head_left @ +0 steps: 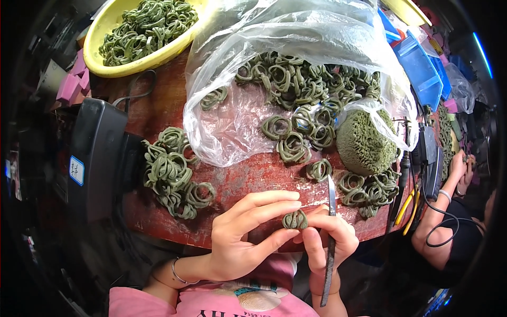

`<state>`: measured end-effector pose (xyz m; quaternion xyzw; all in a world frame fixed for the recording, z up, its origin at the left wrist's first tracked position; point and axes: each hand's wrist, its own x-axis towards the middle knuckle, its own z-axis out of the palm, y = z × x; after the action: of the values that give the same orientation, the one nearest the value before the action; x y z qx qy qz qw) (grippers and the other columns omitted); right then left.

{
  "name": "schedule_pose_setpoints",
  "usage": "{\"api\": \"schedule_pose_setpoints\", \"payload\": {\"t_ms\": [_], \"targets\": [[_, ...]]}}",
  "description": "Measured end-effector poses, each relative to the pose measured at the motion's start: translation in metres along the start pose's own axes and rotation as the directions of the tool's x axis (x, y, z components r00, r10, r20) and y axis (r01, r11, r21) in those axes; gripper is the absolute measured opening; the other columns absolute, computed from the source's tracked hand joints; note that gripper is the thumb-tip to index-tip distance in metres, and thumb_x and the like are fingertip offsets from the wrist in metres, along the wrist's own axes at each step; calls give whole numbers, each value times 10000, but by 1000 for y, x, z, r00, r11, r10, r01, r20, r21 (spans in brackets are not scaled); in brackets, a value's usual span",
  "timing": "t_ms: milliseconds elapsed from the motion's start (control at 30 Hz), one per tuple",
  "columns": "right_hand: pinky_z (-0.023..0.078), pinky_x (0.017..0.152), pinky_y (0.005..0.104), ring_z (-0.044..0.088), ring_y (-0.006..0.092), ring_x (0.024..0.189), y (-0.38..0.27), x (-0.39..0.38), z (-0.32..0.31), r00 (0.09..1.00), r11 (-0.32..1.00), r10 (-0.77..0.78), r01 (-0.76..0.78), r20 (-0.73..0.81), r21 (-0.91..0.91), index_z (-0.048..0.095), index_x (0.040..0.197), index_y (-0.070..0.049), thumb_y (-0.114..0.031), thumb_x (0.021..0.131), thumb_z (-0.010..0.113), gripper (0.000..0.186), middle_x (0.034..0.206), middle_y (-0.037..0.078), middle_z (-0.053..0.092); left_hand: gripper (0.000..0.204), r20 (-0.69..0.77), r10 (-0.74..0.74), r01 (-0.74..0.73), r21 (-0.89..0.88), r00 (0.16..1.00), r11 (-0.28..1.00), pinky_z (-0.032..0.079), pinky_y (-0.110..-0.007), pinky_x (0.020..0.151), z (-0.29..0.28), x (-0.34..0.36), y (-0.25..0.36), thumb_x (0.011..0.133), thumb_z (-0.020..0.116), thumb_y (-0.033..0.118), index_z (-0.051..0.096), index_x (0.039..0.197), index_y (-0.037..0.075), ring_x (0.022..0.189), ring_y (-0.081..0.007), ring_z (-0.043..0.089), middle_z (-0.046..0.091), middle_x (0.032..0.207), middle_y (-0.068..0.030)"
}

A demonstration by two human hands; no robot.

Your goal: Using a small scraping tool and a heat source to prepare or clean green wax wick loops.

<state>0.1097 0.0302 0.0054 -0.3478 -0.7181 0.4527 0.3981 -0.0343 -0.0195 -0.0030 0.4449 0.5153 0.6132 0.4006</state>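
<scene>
Between the fingertips of my left hand (248, 235) is a small ribbed green ring (294, 220), pinched by thumb and fingers. My right hand (330, 235) meets it from the other side and also grips a slim flat blade (330, 232), held upright with its bright pointed end away from me. The blade stands apart from the ring's face. Just beyond my hands a single green ring (319, 170) lies on the worn red table (237, 182). More rings are piled at the left (171, 171) and at the right (369, 191).
A clear plastic bag (216, 142) spills many rings over the table. Beside it sits a rough green rounded lump (364, 142). A yellow basin (95, 63) of rings, a black box (95, 153), blue trays (420, 68) and yellow-handled pliers (406, 211) surround this. Another person's hands (462, 171) work at the right.
</scene>
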Motion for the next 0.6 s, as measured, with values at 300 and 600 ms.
{"api": "schedule_pose_setpoints", "payload": {"t_ms": [300, 600], "targets": [[393, 465, 235, 517, 126, 493, 6, -4, -2, 993, 986, 118, -116, -4, 122, 622, 838, 3, -79, 702, 694, 174, 624, 63, 591, 365, 77, 182, -192, 163, 980, 968, 472, -328, 841, -1, 2, -1, 670, 681, -38, 601, 1024, 7, 966, -262, 586, 595, 1052, -131], [416, 472, 235, 537, 145, 515, 3, -3, -3, 998, 993, 57, -55, -21, 102, 635, 841, -11, -32, 668, 708, 190, 639, 71, 590, 655, 162, -178, 233, -460, 971, 857, 415, -375, 937, -2, 0, 7, 742, 680, 30, 307, 1265, -98, 1109, -282, 489, 403, 1260, -236]]}}
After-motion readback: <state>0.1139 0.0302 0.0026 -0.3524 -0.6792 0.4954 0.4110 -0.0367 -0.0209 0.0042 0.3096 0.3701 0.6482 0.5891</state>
